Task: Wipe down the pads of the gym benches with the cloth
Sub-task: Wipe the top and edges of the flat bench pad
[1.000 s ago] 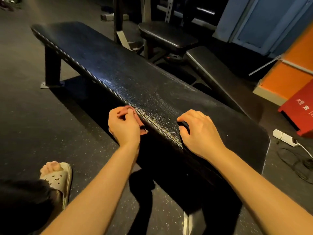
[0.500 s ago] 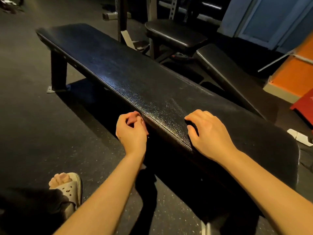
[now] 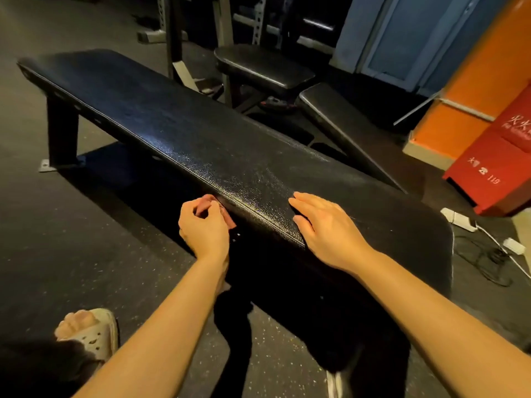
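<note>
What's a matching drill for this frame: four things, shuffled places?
1 cloth
2 right hand
3 sandal
4 red box

A flat on top of the bench pad
B on the floor, lower left
C by the orange wall, far right
D gripped by the left hand at the pad's near edge

Pairs: 1-D, 2-A, 3-B, 4-C

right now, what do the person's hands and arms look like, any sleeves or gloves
Left hand and right hand are bare: no gloves, rings or watch show. Left forearm and right forearm are bare too, with no sleeves in view.
</note>
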Demonstrator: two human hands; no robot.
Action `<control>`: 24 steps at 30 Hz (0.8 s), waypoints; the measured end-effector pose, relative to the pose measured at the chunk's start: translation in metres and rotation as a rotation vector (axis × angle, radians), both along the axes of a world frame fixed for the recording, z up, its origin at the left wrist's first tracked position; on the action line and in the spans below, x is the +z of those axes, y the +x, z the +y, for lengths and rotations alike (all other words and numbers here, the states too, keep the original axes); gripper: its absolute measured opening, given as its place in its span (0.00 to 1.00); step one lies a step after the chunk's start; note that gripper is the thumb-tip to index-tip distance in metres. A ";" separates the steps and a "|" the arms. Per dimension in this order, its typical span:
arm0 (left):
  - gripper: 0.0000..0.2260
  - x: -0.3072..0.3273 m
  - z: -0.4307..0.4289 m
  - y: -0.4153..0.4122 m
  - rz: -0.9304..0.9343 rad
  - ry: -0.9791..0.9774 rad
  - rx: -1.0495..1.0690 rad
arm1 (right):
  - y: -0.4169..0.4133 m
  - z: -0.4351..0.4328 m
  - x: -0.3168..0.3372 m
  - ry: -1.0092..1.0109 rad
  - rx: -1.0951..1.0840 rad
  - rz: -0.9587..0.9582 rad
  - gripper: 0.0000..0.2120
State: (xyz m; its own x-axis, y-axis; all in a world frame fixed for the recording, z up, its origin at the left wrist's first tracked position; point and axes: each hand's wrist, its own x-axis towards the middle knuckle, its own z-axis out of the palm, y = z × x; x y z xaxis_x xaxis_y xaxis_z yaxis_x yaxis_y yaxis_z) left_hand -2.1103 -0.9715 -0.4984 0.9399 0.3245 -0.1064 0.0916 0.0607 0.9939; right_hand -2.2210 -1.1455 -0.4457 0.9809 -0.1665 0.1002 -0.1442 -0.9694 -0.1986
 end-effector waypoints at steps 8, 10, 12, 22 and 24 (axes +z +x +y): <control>0.09 -0.007 -0.031 -0.094 -0.178 -0.049 -0.282 | -0.006 -0.008 0.022 -0.031 0.022 0.048 0.22; 0.08 -0.006 -0.013 -0.041 -0.122 0.026 -0.159 | -0.020 -0.016 0.027 -0.060 0.011 0.033 0.22; 0.08 -0.001 0.012 0.003 -0.053 0.082 -0.081 | -0.034 -0.020 0.029 -0.088 0.004 0.063 0.23; 0.11 -0.008 -0.048 -0.141 -0.238 -0.011 -0.417 | -0.058 -0.039 0.025 -0.024 -0.027 0.063 0.21; 0.12 -0.007 -0.043 -0.130 -0.254 0.050 -0.406 | -0.058 -0.041 0.025 -0.026 -0.011 0.067 0.22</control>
State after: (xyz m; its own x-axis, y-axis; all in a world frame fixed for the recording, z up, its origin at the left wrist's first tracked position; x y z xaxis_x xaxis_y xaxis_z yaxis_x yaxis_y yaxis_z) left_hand -2.2407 -1.0144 -0.5054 0.9859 -0.0752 0.1497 -0.1484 0.0219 0.9887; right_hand -2.2789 -1.1869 -0.4203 0.9837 -0.1753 0.0390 -0.1668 -0.9724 -0.1631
